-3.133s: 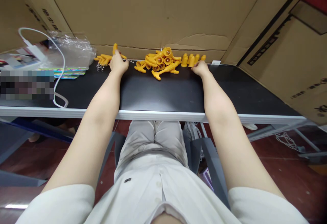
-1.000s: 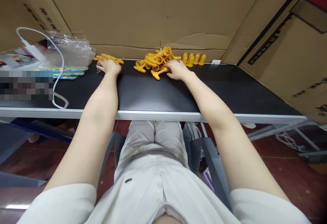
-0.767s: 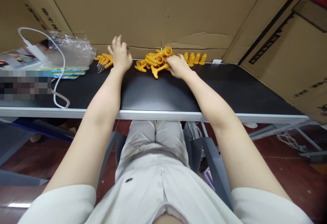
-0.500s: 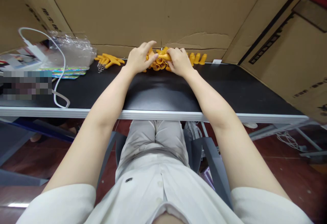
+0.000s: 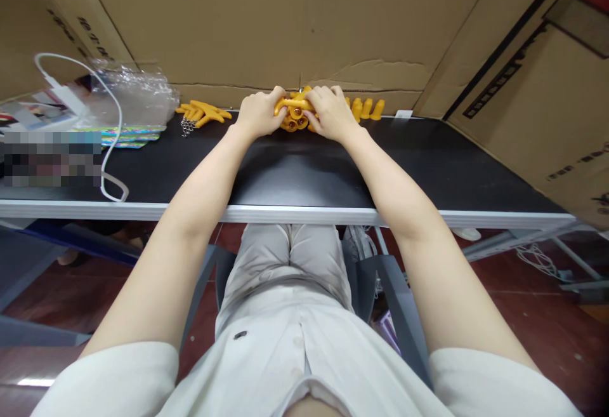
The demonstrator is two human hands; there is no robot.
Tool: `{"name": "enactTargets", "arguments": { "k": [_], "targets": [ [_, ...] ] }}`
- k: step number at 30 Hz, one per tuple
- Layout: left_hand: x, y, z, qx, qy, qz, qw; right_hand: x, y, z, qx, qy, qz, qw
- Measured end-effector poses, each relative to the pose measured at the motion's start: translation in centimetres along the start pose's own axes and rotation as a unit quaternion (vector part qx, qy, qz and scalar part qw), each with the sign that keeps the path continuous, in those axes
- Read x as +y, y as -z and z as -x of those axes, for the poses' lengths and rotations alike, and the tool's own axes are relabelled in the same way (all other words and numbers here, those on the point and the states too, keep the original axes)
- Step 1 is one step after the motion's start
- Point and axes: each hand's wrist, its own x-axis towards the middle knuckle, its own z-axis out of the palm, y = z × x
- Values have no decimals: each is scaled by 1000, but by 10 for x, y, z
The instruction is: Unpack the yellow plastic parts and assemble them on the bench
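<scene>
Right now both hands meet over one yellow piece (image 5: 294, 104), the left hand (image 5: 259, 112) pinching one end between thumb and fingers, the right hand (image 5: 333, 112) gripping the other. It lies level between them, slightly bent, and both its ends vanish into the fingers, so I can't make out its full shape. Just behind and below it sits a yellow heap (image 5: 295, 124), showing a few round open mouths with something shiny inside, too small to tell; its sides are covered by the hands. Past the right knuckles stands a row of upright yellow stubs (image 5: 365, 110), the nearest partly blocked from me, with a small white tag (image 5: 403, 114) beyond. Well to the left, a yellow cluster (image 5: 203, 112) of finger-like prongs lies beside thin metal chains (image 5: 187, 126), their links hard to separate. Farther out come clear plastic wrap (image 5: 143, 96), colourful packets (image 5: 139, 138) and a looping white cable (image 5: 118, 119), next to a patch blurred into squares. All of this rests on a black tabletop (image 5: 295, 179), against a cardboard wall (image 5: 304, 23) that runs out of sight above.
</scene>
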Motion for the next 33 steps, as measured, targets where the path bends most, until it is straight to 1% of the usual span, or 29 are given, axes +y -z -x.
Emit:
{"name": "enactTargets", "arguments": {
  "k": [3, 6, 10, 13, 18, 23, 28, 33],
  "targets": [
    [0, -2, 0, -25, -9, -13, 1000, 1, 2, 0, 8, 3, 21, 1000],
    [0, 0, 2, -47, -18, -20, 999, 0, 3, 0, 3, -5, 38, 999],
    [-2, 2, 2, -60, -33, 12, 998, -3, 5, 0, 4, -10, 51, 999],
    [-3, 2, 0, -57, -38, 27, 997, -2, 4, 0, 9, -12, 60, 998],
    [-1, 0, -3, -46, -48, 15, 998, 3, -2, -1, 10, -13, 55, 998],
    [3, 3, -3, -35, -25, 8, 999, 4, -3, 0, -16, -19, 23, 999],
    [12, 8, 2, -54, -7, 4, 999, 2, 3, 1, -32, -3, -1, 999],
    [17, 7, 3, -67, -15, 11, 998, 0, 5, -3, -55, 3, 34, 998]
  ]
}}
